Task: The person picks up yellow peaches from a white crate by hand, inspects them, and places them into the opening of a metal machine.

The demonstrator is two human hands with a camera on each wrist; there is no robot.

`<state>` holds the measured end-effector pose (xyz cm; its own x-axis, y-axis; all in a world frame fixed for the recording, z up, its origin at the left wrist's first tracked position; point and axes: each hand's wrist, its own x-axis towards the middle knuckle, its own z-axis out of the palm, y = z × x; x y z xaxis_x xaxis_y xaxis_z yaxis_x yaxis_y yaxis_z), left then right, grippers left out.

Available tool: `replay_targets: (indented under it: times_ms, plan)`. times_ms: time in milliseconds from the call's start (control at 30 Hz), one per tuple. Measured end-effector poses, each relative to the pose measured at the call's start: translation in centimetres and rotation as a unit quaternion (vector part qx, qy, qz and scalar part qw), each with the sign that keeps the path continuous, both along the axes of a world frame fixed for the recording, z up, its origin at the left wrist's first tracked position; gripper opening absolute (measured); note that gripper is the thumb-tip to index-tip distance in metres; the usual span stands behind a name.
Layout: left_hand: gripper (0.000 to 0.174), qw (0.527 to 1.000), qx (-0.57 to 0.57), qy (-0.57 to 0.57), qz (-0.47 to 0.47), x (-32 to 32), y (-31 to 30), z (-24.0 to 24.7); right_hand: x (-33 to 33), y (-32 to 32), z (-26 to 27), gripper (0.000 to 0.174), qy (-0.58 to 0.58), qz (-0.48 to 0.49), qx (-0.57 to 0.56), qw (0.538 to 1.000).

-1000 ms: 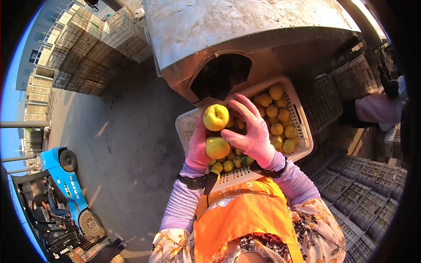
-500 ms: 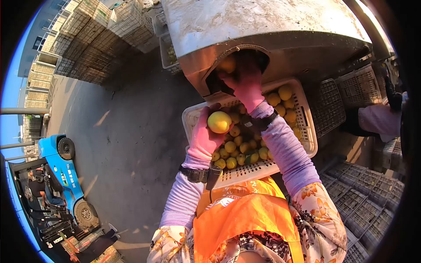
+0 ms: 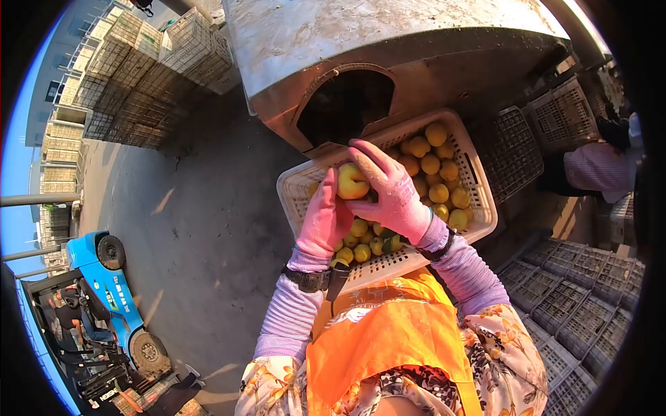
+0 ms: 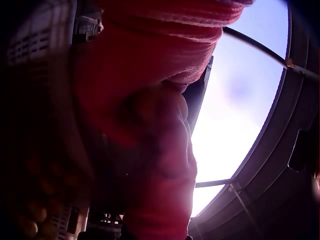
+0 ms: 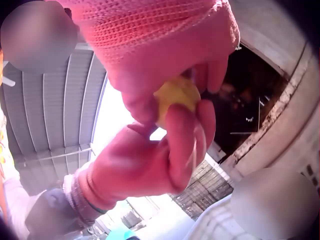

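In the head view a yellow peach [image 3: 352,182] with a deep crease is held between two pink-gloved hands. My left hand [image 3: 322,220] grips it from the left, while my right hand [image 3: 399,202] has its fingers over the far side and its thumb below. The right wrist view shows the same peach [image 5: 182,95] with fingers of both hands curled round it. Below them is a white plastic crate [image 3: 479,191] holding many yellow peaches [image 3: 430,164], partly hidden by the hands. The left wrist view is dark and blurred around the grip.
A metal machine housing [image 3: 388,35] with a dark round opening [image 3: 347,104] stands just beyond the crate. Stacked crates [image 3: 569,298] fill the right side, with more stacks [image 3: 139,76] at far left. A blue forklift [image 3: 107,291] with a seated person is on the left. Another person's sleeve [image 3: 596,170] shows at right.
Two peaches were in my left hand at first. My right hand then reached into the machine's opening with a peach; now it is back out, empty of that one, and holds the remaining peach with the left.
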<state>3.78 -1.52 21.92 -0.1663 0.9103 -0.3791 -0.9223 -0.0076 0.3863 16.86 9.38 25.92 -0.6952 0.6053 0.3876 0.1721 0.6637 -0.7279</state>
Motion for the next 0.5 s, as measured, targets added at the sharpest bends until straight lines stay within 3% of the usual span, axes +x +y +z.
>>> replay_targets:
  times_ms: [33,67,167,300,367,400,467,500]
  plan:
    - [0.048,1.0,-0.004,0.017,-0.008,0.0,0.3,0.0,-0.1,-0.2,0.2,0.08,0.047,-0.03,-0.05,0.997]
    - [0.051,1.0,0.0,0.01,0.013,0.2,0.4,0.2,-0.2,-0.7,-0.8,0.085,0.07,-0.086,-0.031,0.993]
    - [0.056,0.996,0.027,-0.085,-0.004,0.5,0.9,0.4,-1.0,-1.5,-1.3,0.083,0.012,-0.096,0.023,0.995]
    - [0.059,0.992,0.01,-0.124,-0.01,-0.1,1.5,0.7,-1.6,-1.4,-0.4,0.078,0.03,-0.093,-0.001,0.995]
    - [0.059,0.982,0.001,0.186,-0.008,-0.4,1.2,-0.4,-1.3,-1.2,0.0,0.076,0.042,-0.042,-0.066,0.996]
    - [0.059,0.942,-0.006,0.337,-0.009,-0.7,0.8,-1.4,-1.1,-1.1,0.1,0.075,0.047,-0.018,-0.099,0.994]
    - [0.059,0.793,-0.019,0.609,-0.012,-1.0,0.1,-3.2,-1.2,-1.1,0.1,0.074,0.011,-0.05,-0.012,0.999]
    - [0.059,0.796,-0.037,0.604,-0.002,-1.2,0.2,-3.1,-1.3,-0.9,0.1,0.073,-0.006,-0.069,0.034,0.997]
